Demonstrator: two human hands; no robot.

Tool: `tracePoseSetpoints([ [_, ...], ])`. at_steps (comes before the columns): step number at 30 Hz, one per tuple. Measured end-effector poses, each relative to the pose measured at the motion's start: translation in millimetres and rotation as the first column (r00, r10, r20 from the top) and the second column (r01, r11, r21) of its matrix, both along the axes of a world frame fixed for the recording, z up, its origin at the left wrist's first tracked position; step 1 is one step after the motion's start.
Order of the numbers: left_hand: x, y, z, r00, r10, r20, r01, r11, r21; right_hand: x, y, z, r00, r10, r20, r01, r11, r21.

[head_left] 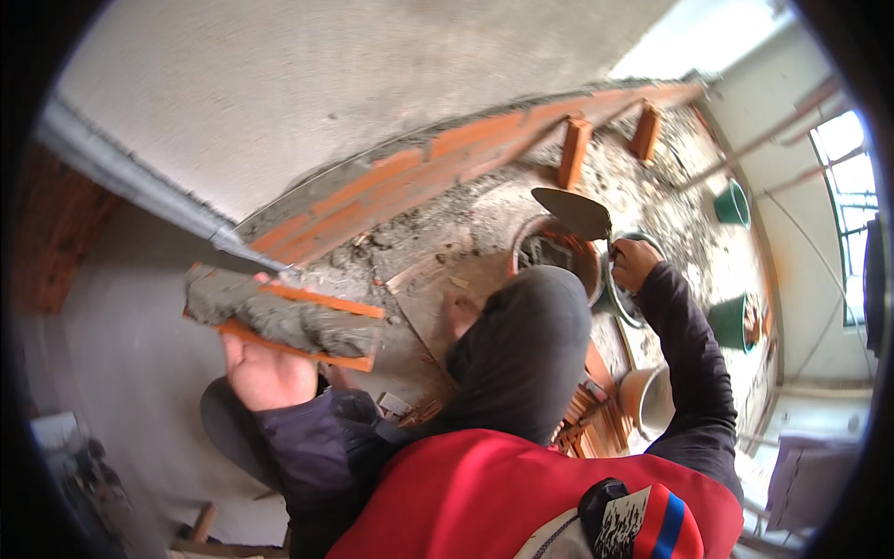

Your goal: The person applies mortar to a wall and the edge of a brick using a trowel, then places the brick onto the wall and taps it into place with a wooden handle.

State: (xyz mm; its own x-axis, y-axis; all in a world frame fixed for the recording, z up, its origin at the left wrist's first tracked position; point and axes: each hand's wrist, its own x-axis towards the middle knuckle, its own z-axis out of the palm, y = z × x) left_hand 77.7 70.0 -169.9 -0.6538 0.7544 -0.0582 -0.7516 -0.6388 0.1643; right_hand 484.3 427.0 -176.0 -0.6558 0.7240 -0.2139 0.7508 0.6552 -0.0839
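Observation:
My left hand (270, 373) supports an orange brick (346, 361) from below, its palm up and some fingers hidden behind it. Grey wet mortar (279, 312) lies thick along the brick's upper face, with orange edges showing on both sides. My right hand (636, 264) is closed round the handle of a trowel (574, 213), whose dark pointed blade reaches left over a round bucket (557, 252) with mortar in it. Ahead of both hands runs a low course of orange bricks (400, 184) with mortar along its top edge.
Two bricks (575, 152) stand upright by the low wall. Green buckets (730, 322) are at the right, and a pale bucket (645, 401) stands beside stacked bricks (596, 424). A grey metal edge (154, 177) slants across the left. Rubble covers the floor (484, 210).

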Motion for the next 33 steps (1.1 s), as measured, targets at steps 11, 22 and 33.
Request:
tracePoseSetpoints([
  [11,-1,23,6,0.912,0.402,0.078,-0.334,0.840,-0.427,27,-3,-23,0.874,-0.179,0.451,0.300,0.930,-0.214],
  [22,4,28,-35,0.984,0.174,0.045,-0.170,0.982,-0.078,7,4,-110,0.918,-0.054,0.394,0.042,0.998,0.038],
  [33,29,96,-43,0.865,0.385,0.322,-0.318,0.916,-0.244,-87,22,24,0.931,0.108,-0.348,-0.136,0.989,-0.057],
])
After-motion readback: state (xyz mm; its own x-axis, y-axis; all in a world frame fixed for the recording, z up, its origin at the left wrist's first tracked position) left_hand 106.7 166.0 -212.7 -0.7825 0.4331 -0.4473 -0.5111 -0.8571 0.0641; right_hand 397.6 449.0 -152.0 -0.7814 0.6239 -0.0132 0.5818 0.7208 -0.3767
